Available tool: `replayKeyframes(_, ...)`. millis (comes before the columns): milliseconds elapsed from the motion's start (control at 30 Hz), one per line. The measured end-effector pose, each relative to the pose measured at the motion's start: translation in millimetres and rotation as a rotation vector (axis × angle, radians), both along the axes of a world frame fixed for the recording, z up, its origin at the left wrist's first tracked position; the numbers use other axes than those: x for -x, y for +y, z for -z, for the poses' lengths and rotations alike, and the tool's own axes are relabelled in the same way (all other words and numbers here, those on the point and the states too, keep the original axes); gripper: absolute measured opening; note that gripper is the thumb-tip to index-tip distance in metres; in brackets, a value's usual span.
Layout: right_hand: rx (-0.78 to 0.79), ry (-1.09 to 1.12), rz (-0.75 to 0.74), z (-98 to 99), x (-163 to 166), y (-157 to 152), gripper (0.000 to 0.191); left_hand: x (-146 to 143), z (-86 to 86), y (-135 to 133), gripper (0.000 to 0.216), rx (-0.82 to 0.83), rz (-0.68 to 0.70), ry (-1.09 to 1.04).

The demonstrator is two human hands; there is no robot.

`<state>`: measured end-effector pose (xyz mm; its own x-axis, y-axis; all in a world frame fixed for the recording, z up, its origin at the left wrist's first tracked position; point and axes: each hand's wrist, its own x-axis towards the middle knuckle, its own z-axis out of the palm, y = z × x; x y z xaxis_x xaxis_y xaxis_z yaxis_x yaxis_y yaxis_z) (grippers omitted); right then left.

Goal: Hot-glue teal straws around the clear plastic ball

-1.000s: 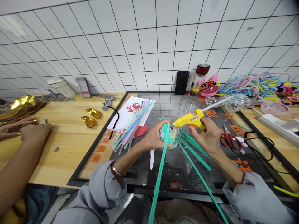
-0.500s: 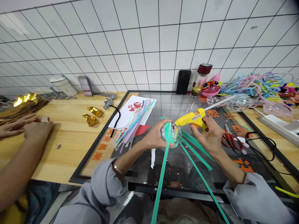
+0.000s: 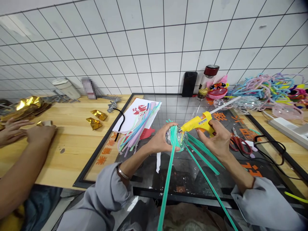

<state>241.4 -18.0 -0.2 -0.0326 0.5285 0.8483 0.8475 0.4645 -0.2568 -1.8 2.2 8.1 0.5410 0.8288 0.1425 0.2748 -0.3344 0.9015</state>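
Observation:
My left hand (image 3: 160,141) is closed around a clear plastic ball (image 3: 179,139) together with several long teal strips (image 3: 168,179) that trail down toward me. My right hand (image 3: 215,139) grips a yellow glue gun (image 3: 199,123) by its handle. The gun's nozzle touches the ball where the strips meet it. A white glue stick pokes out of the gun's back end. All of this hangs just above a dark glass panel (image 3: 173,173) with a black frame.
Pastel strips (image 3: 138,128) lie on a white sheet left of my hands. Red scissors (image 3: 237,142) and a black cord (image 3: 271,150) lie to the right. A phone (image 3: 189,84) and jar (image 3: 207,81) stand by the tiled wall. Another person's hands (image 3: 29,131) handle gold foil at left.
Almost nothing has moved; both hands, the ball and the glue gun have crept slightly to the right, and the nozzle stays on the ball.

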Motion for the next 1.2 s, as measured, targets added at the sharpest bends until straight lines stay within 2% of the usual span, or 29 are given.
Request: replayKeyframes(1200, 0.026, 0.035, 0.014, -1.8, 1.7, -1.5, 0.025, 1.0, 3.5, 1.1, 0.091, 0.01, -0.007, -0.01)
